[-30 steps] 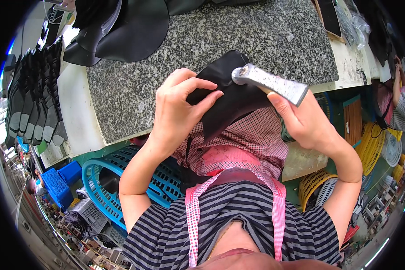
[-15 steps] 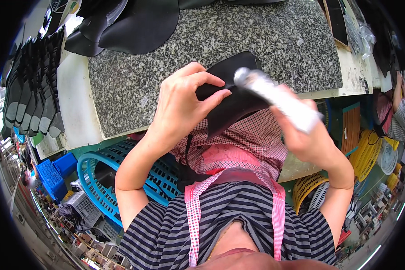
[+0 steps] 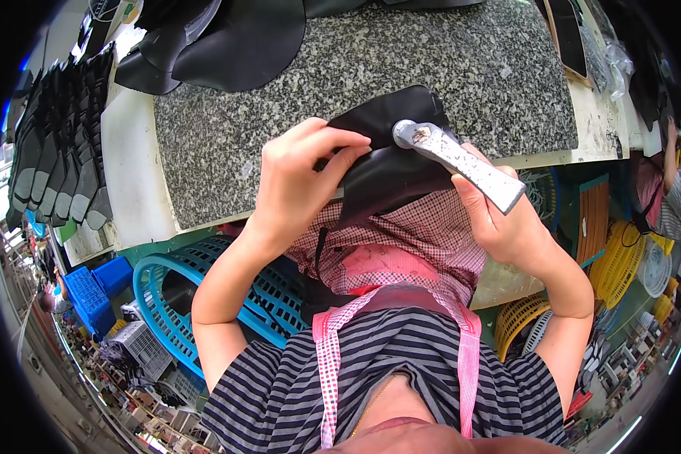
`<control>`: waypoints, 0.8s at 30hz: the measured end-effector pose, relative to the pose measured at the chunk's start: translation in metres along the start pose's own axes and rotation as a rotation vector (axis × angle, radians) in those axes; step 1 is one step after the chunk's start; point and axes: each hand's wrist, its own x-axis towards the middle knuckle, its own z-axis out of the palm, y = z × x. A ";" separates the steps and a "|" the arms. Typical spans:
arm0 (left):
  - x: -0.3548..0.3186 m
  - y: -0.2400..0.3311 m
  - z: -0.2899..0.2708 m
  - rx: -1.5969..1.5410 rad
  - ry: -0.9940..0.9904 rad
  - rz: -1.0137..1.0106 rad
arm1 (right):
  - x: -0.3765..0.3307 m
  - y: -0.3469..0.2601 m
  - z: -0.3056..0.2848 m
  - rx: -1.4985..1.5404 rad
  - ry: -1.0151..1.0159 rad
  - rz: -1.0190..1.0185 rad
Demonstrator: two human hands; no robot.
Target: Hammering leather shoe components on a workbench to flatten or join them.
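Observation:
A black leather piece point(image 3: 390, 178) lies over the near edge of the speckled stone slab point(image 3: 461, 68), its lower part hanging toward my lap. My left hand point(image 3: 303, 170) pinches its left edge between thumb and fingertips. My right hand point(image 3: 499, 216) is closed around the handle of a hammer point(image 3: 461, 160) with a white, worn surface. The hammer's round metal face rests on or just over the leather, a little right of my left fingertips; whether it touches I cannot tell.
Larger black leather pieces point(image 3: 242, 45) lie at the slab's far left. Stacked black pieces point(image 3: 57, 163) fill the left side. A blue basket point(image 3: 159, 303) stands below the table's left edge, a yellow basket point(image 3: 617, 261) at the right. Another person's arm point(image 3: 671, 151) shows at far right.
The hammer was blurred by motion and is now sharp, with its head slightly lower. My left hand has shifted a little left and down, still pinching the leather.

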 end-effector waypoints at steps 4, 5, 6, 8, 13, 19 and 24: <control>0.004 0.003 0.001 -0.339 -0.003 -0.248 | 0.001 0.000 0.001 0.032 0.007 -0.019; 0.004 0.002 0.000 -0.262 -0.016 -0.191 | 0.001 -0.001 0.000 0.027 0.004 -0.016; 0.004 0.001 0.000 -0.185 -0.028 -0.133 | 0.002 -0.001 0.000 0.022 0.002 -0.013; 0.001 -0.002 0.000 -0.115 -0.043 -0.136 | 0.003 -0.004 -0.001 0.047 -0.003 0.011; 0.000 -0.007 0.004 -0.142 0.040 -0.056 | 0.003 -0.002 -0.002 0.020 0.019 -0.024; 0.006 -0.004 0.000 -0.195 -0.026 -0.175 | 0.012 0.002 -0.012 0.003 0.045 -0.135; 0.010 0.000 -0.004 -0.203 -0.044 -0.211 | 0.009 -0.009 -0.013 -0.180 0.277 -0.330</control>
